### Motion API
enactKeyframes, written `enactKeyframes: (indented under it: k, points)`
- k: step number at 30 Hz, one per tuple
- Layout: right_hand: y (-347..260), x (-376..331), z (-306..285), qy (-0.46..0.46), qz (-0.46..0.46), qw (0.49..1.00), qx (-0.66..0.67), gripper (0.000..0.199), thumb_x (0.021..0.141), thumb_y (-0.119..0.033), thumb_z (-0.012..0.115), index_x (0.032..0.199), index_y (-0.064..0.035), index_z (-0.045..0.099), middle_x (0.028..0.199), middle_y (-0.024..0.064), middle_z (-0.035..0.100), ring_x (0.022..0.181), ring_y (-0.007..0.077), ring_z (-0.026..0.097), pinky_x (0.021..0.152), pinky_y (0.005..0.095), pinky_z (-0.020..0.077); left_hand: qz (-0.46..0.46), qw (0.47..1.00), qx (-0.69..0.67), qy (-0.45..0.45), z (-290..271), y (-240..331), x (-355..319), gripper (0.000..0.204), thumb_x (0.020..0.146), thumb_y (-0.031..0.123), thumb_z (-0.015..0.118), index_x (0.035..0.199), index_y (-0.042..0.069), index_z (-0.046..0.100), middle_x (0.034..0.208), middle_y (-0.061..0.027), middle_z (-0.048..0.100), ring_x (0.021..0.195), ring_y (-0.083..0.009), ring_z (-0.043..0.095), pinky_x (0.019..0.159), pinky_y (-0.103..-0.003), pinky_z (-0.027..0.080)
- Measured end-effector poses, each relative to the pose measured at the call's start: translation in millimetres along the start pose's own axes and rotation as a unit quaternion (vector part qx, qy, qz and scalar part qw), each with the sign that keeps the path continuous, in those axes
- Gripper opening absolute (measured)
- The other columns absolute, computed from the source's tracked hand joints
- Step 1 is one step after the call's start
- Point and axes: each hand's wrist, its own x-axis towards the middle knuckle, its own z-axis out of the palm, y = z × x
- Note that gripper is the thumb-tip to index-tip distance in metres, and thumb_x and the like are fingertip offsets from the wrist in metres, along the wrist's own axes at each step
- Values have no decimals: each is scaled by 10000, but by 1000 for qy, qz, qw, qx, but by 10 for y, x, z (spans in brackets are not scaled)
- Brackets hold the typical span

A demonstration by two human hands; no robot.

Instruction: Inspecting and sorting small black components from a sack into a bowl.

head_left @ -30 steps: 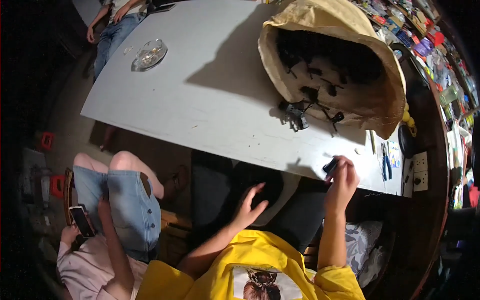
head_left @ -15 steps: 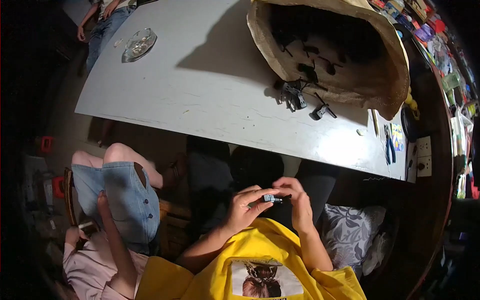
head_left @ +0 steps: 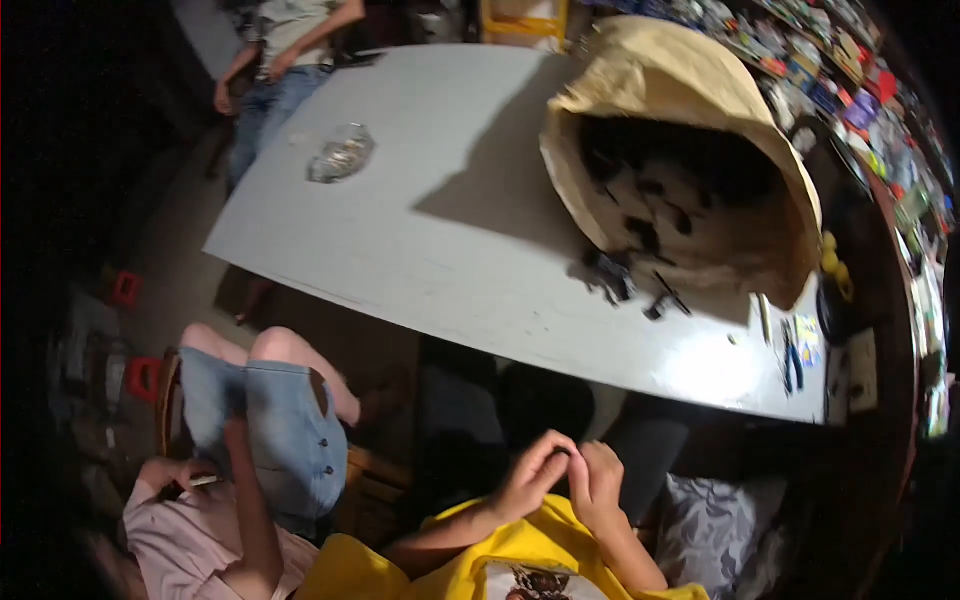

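From the head camera, the left hand (head_left: 535,473) and the right hand (head_left: 597,483) meet close in front of the person's chest, just above the yellow shirt (head_left: 470,565), below the near edge of the grey table (head_left: 420,230). The fingers of both hands are curled inward and their tips press together at one spot between the hands; whatever they pinch there is too small and too hidden to make out, so I cannot tell whether a part sits between them. Well beyond the hands, up and to the right on the table, a big tan paper sack (head_left: 700,120) lies on its side with its mouth open toward the person, and dark small parts (head_left: 660,225) fill its inside. A few black parts (head_left: 630,285) have spilled out onto the table just before the sack's mouth, the nearest loose things to the hands, yet well apart from them. Farther right of those, by the table's right end, lie pliers with blue handles (head_left: 793,355). Far beyond the left hand, at the far left part of the table, sits a clear glass dish (head_left: 341,155). To the left of the left hand another person sits in blue denim shorts (head_left: 265,425), and a third person stands at the table's far end.
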Motion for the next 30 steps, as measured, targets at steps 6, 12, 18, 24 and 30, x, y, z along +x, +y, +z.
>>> enactKeyframes:
  k: [6, 12, 18, 24, 30]
  points:
    - [142, -210, 118, 3, 85, 993, 87, 336, 876, -198, 392, 622, 15, 446, 558, 163, 411, 521, 327, 431, 495, 403, 320, 45, 998, 19, -44, -14, -81, 41, 123, 886, 119, 434, 879, 8, 488, 795, -43, 463, 754, -109, 447, 680, -240, 377]
    - [-135, -53, -19, 5, 33, 997, -68, 186, 856, -144, 464, 821, 24, 536, 755, 143, 521, 649, 239, 516, 577, 309, 409, 128, 957, 256, 39, -108, 48, 63, 53, 785, 68, 521, 801, 29, 490, 724, -95, 503, 678, -262, 545, 573, -338, 426]
    - [-97, 15, -40, -57, 155, 980, 111, 111, 799, -44, 558, 817, 63, 536, 619, 51, 561, 531, 72, 515, 476, 196, 396, 203, 907, 369, 29, -68, 8, 58, 452, 667, 74, 650, 1054, 83, 418, 727, -113, 591, 692, -300, 609, 584, -367, 489]
    - [45, -27, -84, 3, 295, 912, 286, 108, 843, -48, 509, 779, 36, 531, 595, 25, 537, 500, 67, 506, 451, 195, 423, 312, 861, 400, -26, -126, 518, 111, 452, 715, 74, 636, 1120, 29, 441, 860, -92, 586, 792, -265, 584, 692, -369, 470]
    - [54, -61, -102, -34, 318, 891, 321, 158, 853, -96, 536, 728, -6, 500, 587, 10, 515, 506, 76, 530, 463, 209, 457, 445, 881, 114, -112, -312, 1256, -466, 461, 739, 431, 606, 1066, 149, 442, 830, -20, 602, 710, -177, 543, 690, -263, 411]
